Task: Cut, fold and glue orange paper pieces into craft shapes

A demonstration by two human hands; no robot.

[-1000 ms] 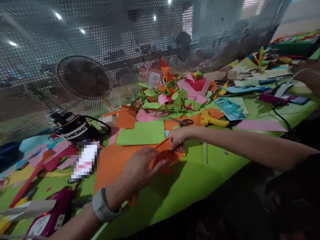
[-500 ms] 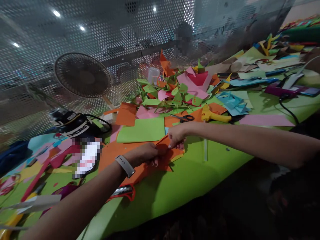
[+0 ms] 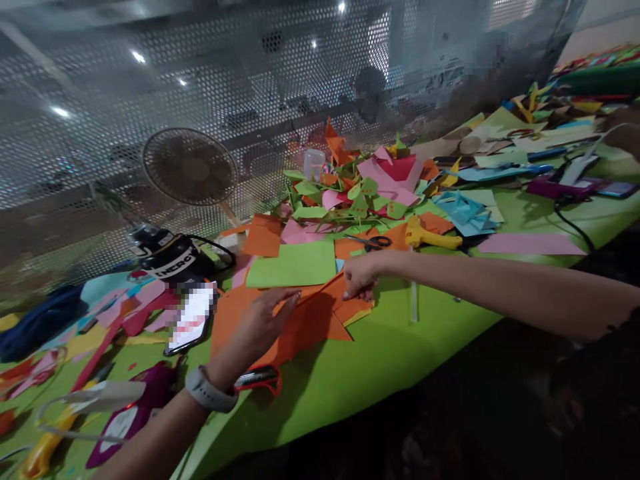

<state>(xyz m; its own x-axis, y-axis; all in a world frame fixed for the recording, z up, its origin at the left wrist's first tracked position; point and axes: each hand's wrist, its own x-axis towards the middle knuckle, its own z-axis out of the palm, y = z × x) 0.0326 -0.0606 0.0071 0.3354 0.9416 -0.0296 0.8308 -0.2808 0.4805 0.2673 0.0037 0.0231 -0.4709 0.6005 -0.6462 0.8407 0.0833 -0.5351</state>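
Observation:
My right hand (image 3: 360, 275) is closed, its fingers pressed on the edge of a folded piece of orange paper (image 3: 313, 320). My left hand (image 3: 263, 323), with a grey watch (image 3: 209, 392) at the wrist, is open over the paper's left part, thumb and fingers apart and stretched out. Whether its fingertips touch the paper I cannot tell. Just behind lies a folded green paper (image 3: 293, 265). A sliver of yellow paper (image 3: 361, 316) shows under the orange at the right. Red-orange-handled scissors (image 3: 257, 379) lie partly under the orange paper's front edge.
Black scissors (image 3: 376, 244) and a yellow glue gun (image 3: 430, 237) lie behind my right arm. Paper cut-outs (image 3: 350, 193) are heaped at the back. To the left are a phone (image 3: 193, 317), a black bottle (image 3: 175, 257) and a fan (image 3: 193, 167). A perforated panel (image 3: 280, 87) rises behind.
My left hand has let go of the orange paper near my right hand, drawn back to the left and opened. My right hand stays on the paper.

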